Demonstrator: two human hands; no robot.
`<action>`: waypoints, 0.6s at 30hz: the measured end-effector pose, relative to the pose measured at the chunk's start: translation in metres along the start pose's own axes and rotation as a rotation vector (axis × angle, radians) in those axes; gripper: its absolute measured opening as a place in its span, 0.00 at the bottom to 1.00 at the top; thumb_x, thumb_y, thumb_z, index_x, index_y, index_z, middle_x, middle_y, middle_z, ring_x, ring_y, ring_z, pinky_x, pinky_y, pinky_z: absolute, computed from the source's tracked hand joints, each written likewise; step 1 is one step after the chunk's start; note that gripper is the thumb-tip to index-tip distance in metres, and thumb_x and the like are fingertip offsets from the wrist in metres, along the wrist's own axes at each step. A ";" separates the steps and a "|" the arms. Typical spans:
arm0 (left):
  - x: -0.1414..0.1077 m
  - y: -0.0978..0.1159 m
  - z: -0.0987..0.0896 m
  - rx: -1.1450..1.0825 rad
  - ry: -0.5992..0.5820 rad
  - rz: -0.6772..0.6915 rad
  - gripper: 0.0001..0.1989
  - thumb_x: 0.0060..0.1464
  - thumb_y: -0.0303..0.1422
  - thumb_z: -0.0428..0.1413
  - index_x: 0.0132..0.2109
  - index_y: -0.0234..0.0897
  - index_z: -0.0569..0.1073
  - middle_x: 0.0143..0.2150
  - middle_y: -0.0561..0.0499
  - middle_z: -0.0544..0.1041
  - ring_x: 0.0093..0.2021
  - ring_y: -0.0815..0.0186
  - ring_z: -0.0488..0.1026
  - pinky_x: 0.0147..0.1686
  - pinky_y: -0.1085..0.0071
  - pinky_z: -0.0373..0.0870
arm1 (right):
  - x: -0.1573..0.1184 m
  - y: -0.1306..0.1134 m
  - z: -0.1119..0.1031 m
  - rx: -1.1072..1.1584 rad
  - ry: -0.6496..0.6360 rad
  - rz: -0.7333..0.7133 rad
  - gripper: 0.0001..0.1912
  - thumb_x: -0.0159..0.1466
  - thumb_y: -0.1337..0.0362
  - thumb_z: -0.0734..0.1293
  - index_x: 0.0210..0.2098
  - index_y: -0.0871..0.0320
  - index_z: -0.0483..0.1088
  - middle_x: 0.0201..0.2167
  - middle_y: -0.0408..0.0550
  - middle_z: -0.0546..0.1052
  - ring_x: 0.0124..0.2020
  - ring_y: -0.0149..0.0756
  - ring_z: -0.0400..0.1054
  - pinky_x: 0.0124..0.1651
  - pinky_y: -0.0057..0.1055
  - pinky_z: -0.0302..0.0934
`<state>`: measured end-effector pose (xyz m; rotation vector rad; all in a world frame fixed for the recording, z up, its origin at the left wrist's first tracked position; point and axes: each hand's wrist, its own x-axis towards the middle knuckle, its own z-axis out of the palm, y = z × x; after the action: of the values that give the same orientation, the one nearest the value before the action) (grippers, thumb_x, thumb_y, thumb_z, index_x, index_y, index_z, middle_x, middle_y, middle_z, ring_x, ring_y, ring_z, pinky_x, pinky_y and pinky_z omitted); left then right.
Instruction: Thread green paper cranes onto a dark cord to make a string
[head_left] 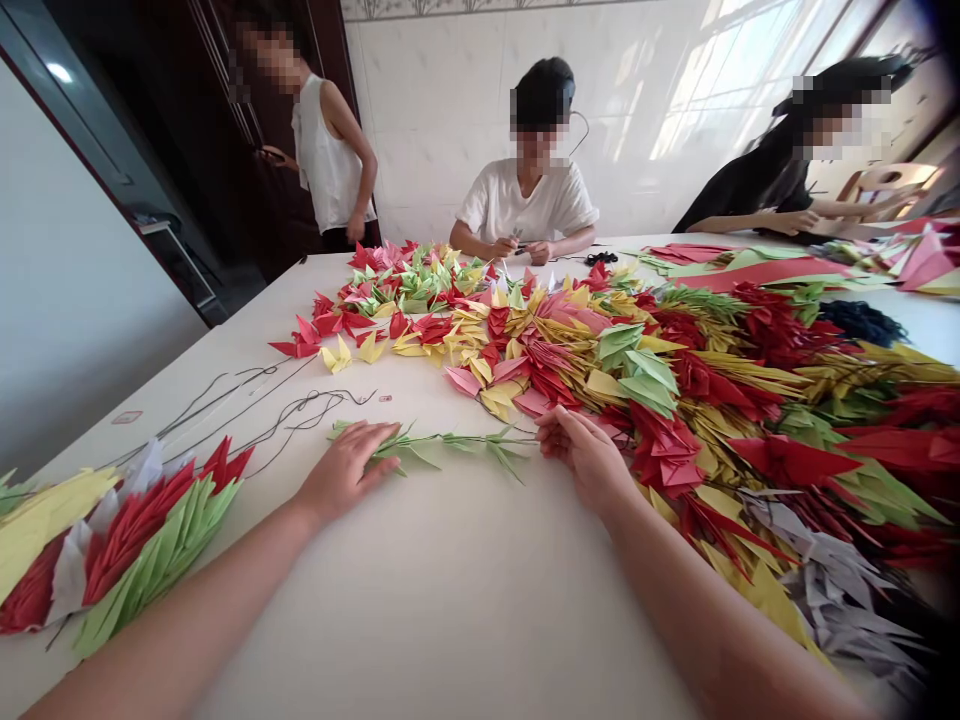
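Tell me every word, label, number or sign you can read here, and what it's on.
None can be read.
The small pale rectangular sticker on the white table is too small to tell if it bears text.
The folded coloured paper cranes and the green paper crane string under both hands show no print.

Both forearms reach forward, left hand (346, 468) flat, palm down, right hand (583, 455) apparently loosely curled.
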<state>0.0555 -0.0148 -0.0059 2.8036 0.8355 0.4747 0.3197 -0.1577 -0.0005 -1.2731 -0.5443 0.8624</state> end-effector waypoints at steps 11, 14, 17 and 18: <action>-0.005 -0.012 -0.007 -0.049 0.022 -0.111 0.24 0.56 0.47 0.39 0.41 0.37 0.73 0.41 0.48 0.76 0.46 0.60 0.70 0.44 0.67 0.67 | 0.002 -0.004 -0.002 0.000 -0.003 0.014 0.19 0.49 0.48 0.66 0.23 0.60 0.68 0.19 0.43 0.68 0.19 0.25 0.60 0.25 0.25 0.55; -0.004 -0.015 -0.008 -0.035 0.053 -0.066 0.23 0.56 0.46 0.39 0.43 0.37 0.73 0.42 0.48 0.76 0.48 0.61 0.68 0.45 0.66 0.66 | 0.003 -0.002 -0.002 -0.009 0.007 0.017 0.18 0.49 0.49 0.65 0.23 0.60 0.69 0.19 0.43 0.69 0.19 0.25 0.60 0.25 0.25 0.55; -0.004 -0.016 -0.009 0.040 0.065 0.052 0.21 0.56 0.43 0.42 0.50 0.39 0.68 0.49 0.48 0.72 0.54 0.61 0.62 0.53 0.62 0.57 | 0.005 0.000 -0.003 -0.014 0.010 0.015 0.18 0.50 0.49 0.65 0.24 0.60 0.69 0.19 0.42 0.68 0.19 0.25 0.60 0.25 0.25 0.55; -0.004 -0.015 -0.009 0.079 0.083 0.083 0.22 0.56 0.43 0.43 0.53 0.38 0.64 0.53 0.47 0.69 0.57 0.60 0.58 0.55 0.60 0.54 | 0.005 0.000 -0.003 -0.013 0.009 0.012 0.18 0.50 0.49 0.65 0.24 0.60 0.69 0.20 0.42 0.68 0.19 0.25 0.60 0.25 0.25 0.55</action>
<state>0.0413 -0.0036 -0.0025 2.9180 0.7717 0.5874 0.3249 -0.1549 -0.0019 -1.2931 -0.5364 0.8642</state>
